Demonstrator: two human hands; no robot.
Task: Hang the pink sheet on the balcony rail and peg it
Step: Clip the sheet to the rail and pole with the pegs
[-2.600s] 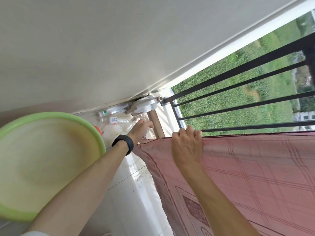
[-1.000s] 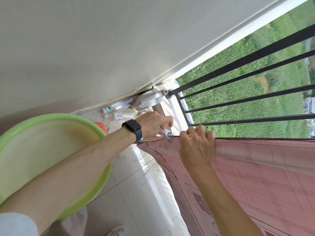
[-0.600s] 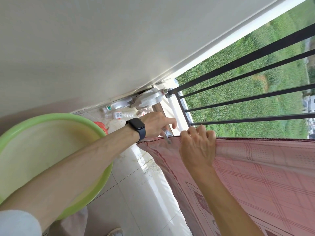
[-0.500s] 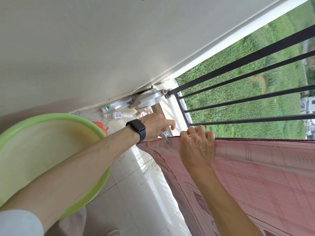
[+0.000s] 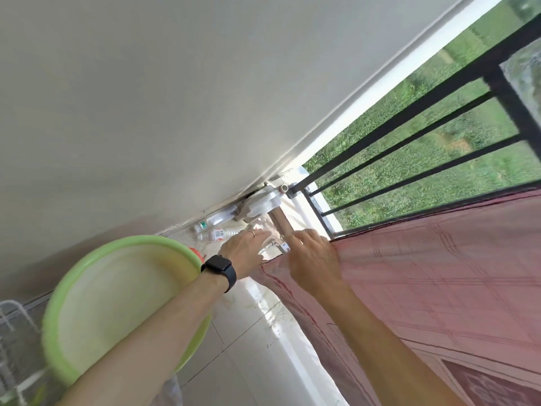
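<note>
The pink sheet (image 5: 439,273) hangs over the black balcony rail (image 5: 415,143), and its top edge runs along a bar. My right hand (image 5: 314,259) grips the sheet's top edge at its left end, fingers curled over the rail. A small metal peg (image 5: 278,246) sits at the sheet's corner between my hands. My left hand (image 5: 246,249), with a black watch on the wrist, is just left of the peg with its fingers stretched out flat. The frame is blurred, so contact between thumb and peg is unclear.
A large green basin (image 5: 67,303) stands on the tiled floor under my left forearm. Plastic bottles (image 5: 216,233) and clutter lie in the corner by the wall. A white wire rack (image 5: 11,332) is at the lower left. Grass lies beyond the bars.
My left hand, which pinched the peg at the sheet's corner, has opened its fingers. My right hand has slid left along the edge toward the peg. The camera has tilted.
</note>
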